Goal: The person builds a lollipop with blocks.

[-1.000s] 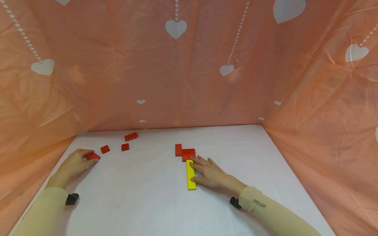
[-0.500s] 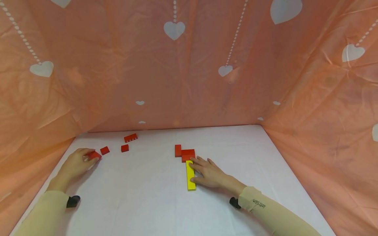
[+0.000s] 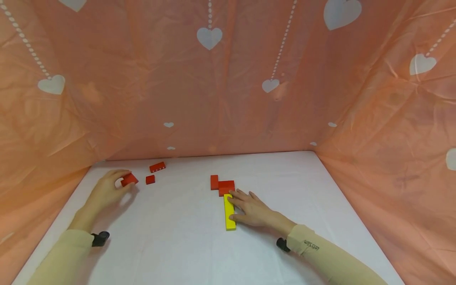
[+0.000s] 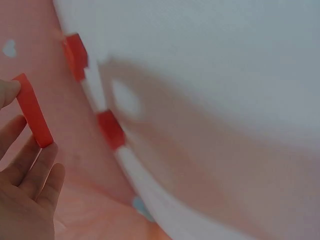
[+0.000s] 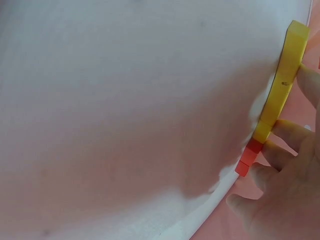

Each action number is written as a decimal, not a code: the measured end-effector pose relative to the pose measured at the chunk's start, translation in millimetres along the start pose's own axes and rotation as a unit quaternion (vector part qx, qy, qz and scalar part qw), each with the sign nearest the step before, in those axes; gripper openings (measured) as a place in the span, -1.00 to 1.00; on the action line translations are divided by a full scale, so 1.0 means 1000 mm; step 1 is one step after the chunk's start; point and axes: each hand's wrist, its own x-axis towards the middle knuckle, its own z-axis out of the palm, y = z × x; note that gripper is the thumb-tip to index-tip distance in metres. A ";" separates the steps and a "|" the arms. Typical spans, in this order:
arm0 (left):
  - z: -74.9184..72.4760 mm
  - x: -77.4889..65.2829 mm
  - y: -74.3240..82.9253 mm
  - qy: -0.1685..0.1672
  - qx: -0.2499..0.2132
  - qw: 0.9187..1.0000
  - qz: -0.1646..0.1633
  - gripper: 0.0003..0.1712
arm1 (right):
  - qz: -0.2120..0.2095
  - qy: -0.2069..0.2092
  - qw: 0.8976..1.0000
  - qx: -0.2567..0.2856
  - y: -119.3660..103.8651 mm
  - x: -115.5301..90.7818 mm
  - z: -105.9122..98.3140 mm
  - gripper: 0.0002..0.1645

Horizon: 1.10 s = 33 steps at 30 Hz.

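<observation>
My left hand (image 3: 107, 188) pinches a red block (image 4: 35, 115) between thumb and fingertips, above the table at the far left. In the head view this red block overlaps the spot of a small red block behind it. My right hand (image 3: 254, 209) rests with spread fingers along the right side of a long yellow block (image 3: 229, 215). A seam near its far end marks off a short yellow piece (image 5: 262, 131). Right beyond the yellow end lie red blocks (image 3: 226, 184) placed together, one fingertip at their near edge. An upright-set red block (image 3: 214, 182) adjoins them on the left.
Near my left hand lie a small red block (image 3: 150, 179) and a red block with white dots (image 3: 157, 167) along its side. The white table (image 3: 178, 237) is bounded by peach curtains (image 3: 221, 118) with white hearts at the back and sides.
My left hand has moved right and away from me, carrying the red block from the left edge toward the other loose red blocks. The right hand and yellow block stay put.
</observation>
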 end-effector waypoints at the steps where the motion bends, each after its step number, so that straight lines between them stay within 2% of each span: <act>1: 0.001 0.002 0.004 0.000 0.000 1.000 0.006 -0.39 | 0.000 -0.001 1.000 0.001 0.000 0.000 0.000 -0.16; 8: 0.014 0.013 0.026 -0.004 -0.021 0.999 0.036 -0.37 | -0.002 -0.004 1.000 0.008 0.001 0.001 0.001 -0.15; 21: 0.051 0.037 0.078 -0.025 -0.050 0.995 0.083 -0.41 | -0.011 -0.006 1.000 0.001 0.003 0.004 0.005 -0.14; 28: 0.074 0.052 0.105 -0.039 -0.083 0.992 0.085 -0.40 | -0.010 -0.007 1.000 0.005 0.003 0.004 0.004 -0.13; 33: 0.091 0.065 0.127 -0.051 -0.089 0.990 0.093 -0.39 | -0.008 -0.006 1.000 0.002 0.004 0.004 0.003 -0.13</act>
